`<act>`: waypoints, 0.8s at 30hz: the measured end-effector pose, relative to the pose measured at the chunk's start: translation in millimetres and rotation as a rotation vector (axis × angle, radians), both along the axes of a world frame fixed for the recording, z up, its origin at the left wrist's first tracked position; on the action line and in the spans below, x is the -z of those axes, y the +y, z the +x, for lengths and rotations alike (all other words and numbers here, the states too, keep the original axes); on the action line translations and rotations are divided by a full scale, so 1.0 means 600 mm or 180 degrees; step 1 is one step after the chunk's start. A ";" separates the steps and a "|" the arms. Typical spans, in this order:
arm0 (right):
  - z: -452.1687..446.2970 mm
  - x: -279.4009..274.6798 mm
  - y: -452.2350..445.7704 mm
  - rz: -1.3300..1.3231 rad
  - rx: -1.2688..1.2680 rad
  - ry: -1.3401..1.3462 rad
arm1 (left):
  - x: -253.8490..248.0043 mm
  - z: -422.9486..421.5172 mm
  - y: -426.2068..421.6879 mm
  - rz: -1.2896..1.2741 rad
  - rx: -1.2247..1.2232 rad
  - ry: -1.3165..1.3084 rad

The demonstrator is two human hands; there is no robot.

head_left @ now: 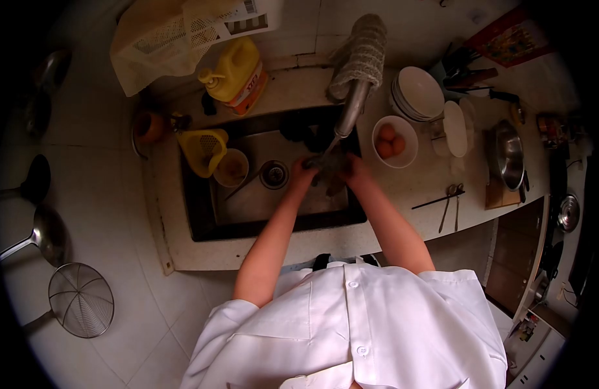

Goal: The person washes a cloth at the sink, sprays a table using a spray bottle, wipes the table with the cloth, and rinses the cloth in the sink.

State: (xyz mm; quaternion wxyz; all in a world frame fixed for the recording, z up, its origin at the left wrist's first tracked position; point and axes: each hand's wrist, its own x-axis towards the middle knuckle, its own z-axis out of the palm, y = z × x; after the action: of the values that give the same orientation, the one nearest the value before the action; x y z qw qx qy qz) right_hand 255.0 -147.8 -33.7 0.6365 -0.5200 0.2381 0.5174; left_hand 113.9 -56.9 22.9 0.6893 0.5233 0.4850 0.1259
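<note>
Under the metal faucet (354,109), a dark wet item (330,170) that I cannot make out clearly lies between my two hands. My left hand (304,170) has its fingers closed round the left side of it, and my right hand (355,170) grips the right side. Both are over the right part of the sink (247,211), and water seems to run onto the item. To their left in the sink are the drain (274,174), a bowl (231,168) and a yellow strainer basket (201,149).
Right of the sink stand a bowl of brown eggs (398,159), stacked white plates (421,93), scissors (450,200) and a metal basin (507,155). A yellow jug (238,76) is behind the sink. Ladles and a wire skimmer (81,300) hang at the left.
</note>
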 end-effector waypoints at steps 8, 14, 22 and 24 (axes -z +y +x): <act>-0.058 -0.066 0.026 0.0122 -0.0315 0.0570 | -0.054 0.016 -0.010 -0.1210 -0.0680 -0.0358; -0.102 -0.048 0.058 -0.0745 -0.1320 -0.2359 | 0.103 0.036 -0.025 0.1209 0.0276 0.1174; -0.104 -0.073 0.060 -0.0989 -0.2017 -0.2938 | 0.152 0.018 -0.015 -0.0775 -0.0342 0.0500; -0.101 -0.059 0.057 -0.1055 -0.2119 -0.2947 | 0.127 0.018 -0.016 -0.0728 -0.0300 0.0574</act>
State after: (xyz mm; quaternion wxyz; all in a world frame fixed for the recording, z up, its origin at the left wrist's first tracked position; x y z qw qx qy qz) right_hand 194.6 -113.7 1.8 0.3880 -0.8308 -0.1626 0.3644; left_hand 124.4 -66.3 -53.4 0.6914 0.4273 0.5801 0.0546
